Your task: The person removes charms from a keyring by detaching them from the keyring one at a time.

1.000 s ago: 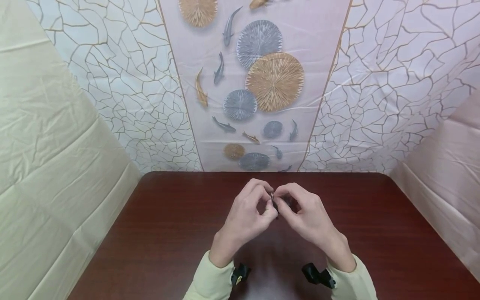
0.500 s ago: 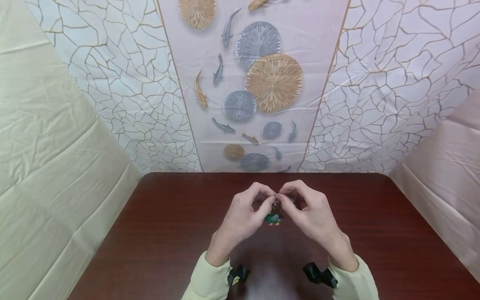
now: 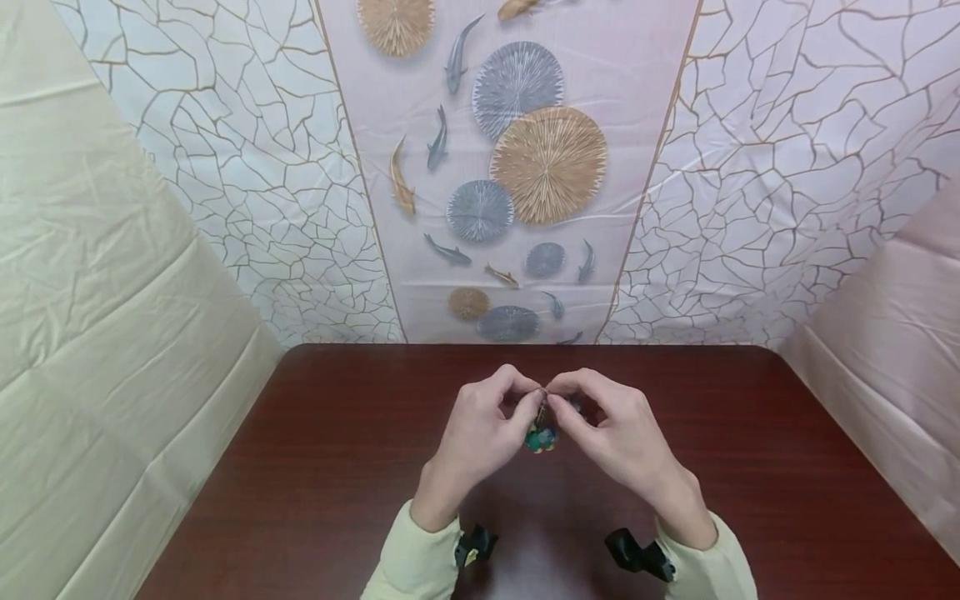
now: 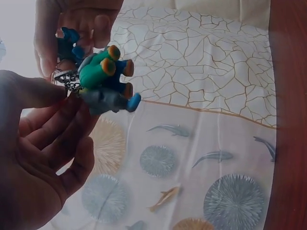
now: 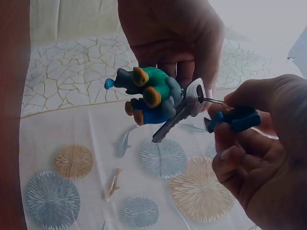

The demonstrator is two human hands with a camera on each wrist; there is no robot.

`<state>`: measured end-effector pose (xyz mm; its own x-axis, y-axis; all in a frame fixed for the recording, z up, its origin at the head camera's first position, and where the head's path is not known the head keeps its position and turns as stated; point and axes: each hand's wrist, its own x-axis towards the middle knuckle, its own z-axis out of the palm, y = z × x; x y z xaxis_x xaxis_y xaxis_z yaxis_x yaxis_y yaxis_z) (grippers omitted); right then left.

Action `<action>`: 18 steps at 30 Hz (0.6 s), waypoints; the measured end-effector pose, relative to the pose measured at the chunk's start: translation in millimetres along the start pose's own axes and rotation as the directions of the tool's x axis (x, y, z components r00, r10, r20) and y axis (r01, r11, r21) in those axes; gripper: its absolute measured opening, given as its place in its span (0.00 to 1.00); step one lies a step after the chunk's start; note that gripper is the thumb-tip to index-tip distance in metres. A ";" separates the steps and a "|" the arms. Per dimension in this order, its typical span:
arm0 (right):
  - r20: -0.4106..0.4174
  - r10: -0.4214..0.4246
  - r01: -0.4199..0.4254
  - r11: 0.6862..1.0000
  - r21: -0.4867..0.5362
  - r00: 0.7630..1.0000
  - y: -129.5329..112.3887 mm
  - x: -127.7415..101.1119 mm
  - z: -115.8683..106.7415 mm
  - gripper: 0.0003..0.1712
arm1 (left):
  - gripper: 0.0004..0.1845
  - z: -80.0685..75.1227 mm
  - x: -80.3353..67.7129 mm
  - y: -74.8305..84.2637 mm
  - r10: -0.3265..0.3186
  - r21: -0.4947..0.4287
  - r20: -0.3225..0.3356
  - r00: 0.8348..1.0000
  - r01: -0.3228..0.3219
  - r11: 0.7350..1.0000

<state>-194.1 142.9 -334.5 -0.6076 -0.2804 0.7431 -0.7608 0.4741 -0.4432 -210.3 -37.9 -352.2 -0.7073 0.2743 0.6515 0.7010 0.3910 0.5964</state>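
Both hands meet over the table in the head view. My left hand (image 3: 480,429) pinches a metal key ring (image 5: 214,100) between thumb and fingertips, and my right hand (image 3: 618,429) pinches it from the other side. A metal key (image 5: 195,96) hangs on the ring, its blade slanting down in the right wrist view. From a short chain (image 4: 72,84) dangle small figurines (image 4: 98,72) in green, blue and grey with orange feet. Another dark blue figurine (image 5: 244,120) lies against my right fingers. Fingertips hide part of the ring.
The dark red-brown table (image 3: 337,467) lies under the hands. Behind it hangs a patterned cloth (image 3: 480,275) with fish and round motifs. Pale cloths flank the left (image 3: 112,375) and right (image 3: 885,375). Black wrist mounts (image 3: 637,552) sit at the cuffs.
The green and blue figurines have come into sight below the fingers, hidden a second ago. Both hands shifted slightly right, then back left, still pinching at the ring.
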 end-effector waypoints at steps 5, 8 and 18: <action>0.003 0.011 -0.011 0.999 -0.038 1.000 -0.5 -0.4 0.2 0.15 | 0.02 1.0 0.5 -1.9 -0.003 0.013 -0.021 1.000 0.003 1.000; 0.016 0.036 -0.035 0.997 -0.066 0.999 0.0 -0.6 0.2 0.14 | 0.02 1.8 1.0 -2.5 0.000 0.017 -0.047 0.999 0.000 1.000; 0.068 0.073 -0.070 0.996 -0.051 0.995 5.2 -1.1 0.1 0.08 | 0.02 3.5 2.3 -3.2 -0.009 -0.008 -0.054 0.998 0.009 1.000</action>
<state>-197.4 145.5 -337.7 -0.6757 -0.3012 0.6728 -0.7039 0.5346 -0.4677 -214.6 -35.4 -354.3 -0.7079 0.2227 0.6703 0.6953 0.3864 0.6060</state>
